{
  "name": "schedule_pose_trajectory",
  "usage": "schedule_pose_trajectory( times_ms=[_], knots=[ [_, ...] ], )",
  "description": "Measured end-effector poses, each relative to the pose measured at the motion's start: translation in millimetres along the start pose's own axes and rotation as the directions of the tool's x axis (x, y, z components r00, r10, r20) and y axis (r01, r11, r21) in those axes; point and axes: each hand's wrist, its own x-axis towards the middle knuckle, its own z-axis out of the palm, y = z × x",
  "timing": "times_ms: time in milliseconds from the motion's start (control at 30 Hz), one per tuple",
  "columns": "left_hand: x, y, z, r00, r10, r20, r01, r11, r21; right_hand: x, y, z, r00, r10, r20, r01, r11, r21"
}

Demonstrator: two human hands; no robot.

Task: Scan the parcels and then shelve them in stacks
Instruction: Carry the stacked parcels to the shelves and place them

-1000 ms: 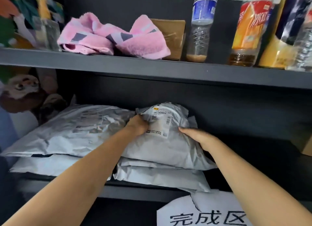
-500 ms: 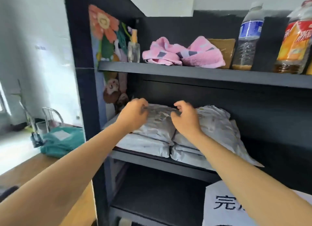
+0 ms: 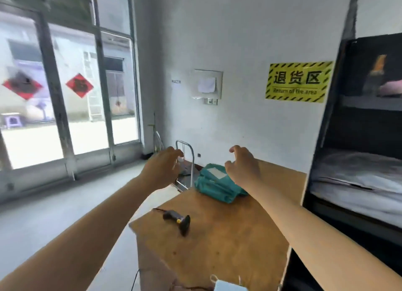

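Two hands, one black handheld scanner [image 3: 178, 220], one brown wooden table [image 3: 239, 242].
Grip released in left hand [image 3: 162, 168] and right hand [image 3: 243, 167]; teal plastic parcels [image 3: 215, 186] crumpled, white-labelled.

Teal parcels [image 3: 217, 187], the top one bearing a white label, are lying piled at the far end of the surface [image 3: 235, 242]. A black scanner [image 3: 178, 220] is lying on its side nearer. Grey parcels [image 3: 361, 182] are sitting stacked on the shelf [image 3: 348, 213].

Daylight is flooding in through the left windows [image 3: 121, 90], blowing out the ground outside. Motion blur is smearing the frames and the shelf [image 3: 359, 134]; wide-angle lens is bending edges. Counter [image 3: 228, 236] is reading sharper.
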Motion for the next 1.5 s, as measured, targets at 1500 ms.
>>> schedule_pose_trajectory(
  times_ms=[1500],
  knots=[
    [482,-756,127,0.965,0.059,0.255,-0.069,0.997,0.027,614,-242,559,0.977,0.187,0.106,-0.156,0.957,-0.244]
  ],
)
